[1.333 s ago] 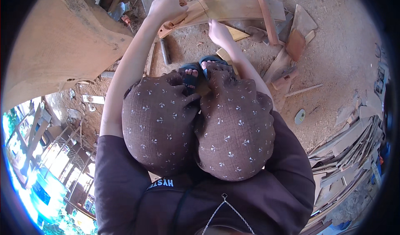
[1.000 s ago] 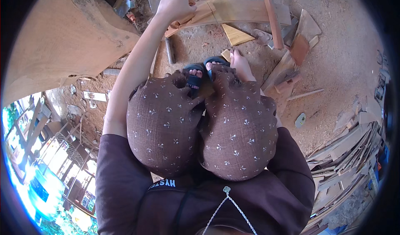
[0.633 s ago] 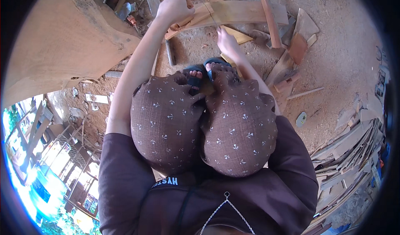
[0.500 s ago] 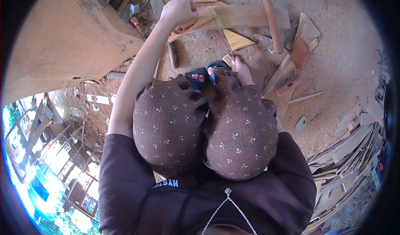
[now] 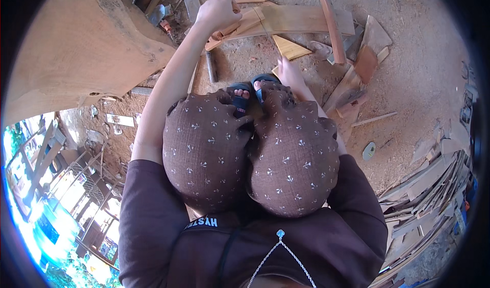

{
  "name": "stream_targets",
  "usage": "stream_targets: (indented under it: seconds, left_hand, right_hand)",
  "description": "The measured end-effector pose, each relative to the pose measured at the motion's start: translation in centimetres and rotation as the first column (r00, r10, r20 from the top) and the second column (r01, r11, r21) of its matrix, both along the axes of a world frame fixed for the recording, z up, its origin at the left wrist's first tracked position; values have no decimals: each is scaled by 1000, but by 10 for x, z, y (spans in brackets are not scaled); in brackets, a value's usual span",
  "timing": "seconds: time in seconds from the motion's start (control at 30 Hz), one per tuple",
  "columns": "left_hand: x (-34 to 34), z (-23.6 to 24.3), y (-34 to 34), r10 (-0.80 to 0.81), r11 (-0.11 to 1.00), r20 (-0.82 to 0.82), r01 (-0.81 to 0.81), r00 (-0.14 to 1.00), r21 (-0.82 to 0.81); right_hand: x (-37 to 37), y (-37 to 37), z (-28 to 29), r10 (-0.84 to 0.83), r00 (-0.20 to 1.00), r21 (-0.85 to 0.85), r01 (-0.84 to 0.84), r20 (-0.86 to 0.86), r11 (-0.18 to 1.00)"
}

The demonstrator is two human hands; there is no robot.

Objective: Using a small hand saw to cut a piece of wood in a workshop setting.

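I've got the person crouched on the near side of the long board (image 5: 306, 20), knees up, sandals (image 5: 241, 102) pointing at it. Left hand (image 5: 218, 13): closed in a fist at the board's left end, on a brown wood piece (image 5: 236, 6) (mostly under the fingers, can't make out its shape). Right hand (image 5: 291, 74): near side of the board, not touching it, fingers curled on what looks like the near end of a thin blade (image 5: 268, 33); grip detail too small to read. Blade runs from there up to the board, right of the left fist. Reddish batten (image 5: 332, 26) crosses the board near its right end. Yellow triangular offcut (image 5: 291, 48) just off its near edge. Dark bar (image 5: 211, 67) on the near side of its left end. Big wooden slab (image 5: 84, 53) left of the board; stack of wood strips (image 5: 426, 183) well off, near right of it.
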State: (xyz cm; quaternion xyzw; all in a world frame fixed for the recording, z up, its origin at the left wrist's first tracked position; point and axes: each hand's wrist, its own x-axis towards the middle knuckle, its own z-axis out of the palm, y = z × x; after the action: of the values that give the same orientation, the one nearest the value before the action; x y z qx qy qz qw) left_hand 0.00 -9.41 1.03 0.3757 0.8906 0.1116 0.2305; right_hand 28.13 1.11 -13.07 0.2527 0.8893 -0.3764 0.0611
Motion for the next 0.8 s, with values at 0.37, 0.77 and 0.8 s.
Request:
stream_targets:
  seconds: [0.37, 0.77, 0.8]
  left_hand:
    - [7, 5, 5, -23, 1000, -31, 23, 999, 9]
    - [-9, -11, -6, -116, 992, -107, 120, 987, 34]
    - [-5, -6, -1, -118, 992, -105, 122, 987, 38]
  right_hand:
    - [-67, 9, 12, -55, 998, 48, 55, -10, 997]
    - [-61, 5, 11, 1, 999, 14, 0, -35, 1000]
    - [-78, 12, 7, -8, 998, 47, 11, -57, 999]
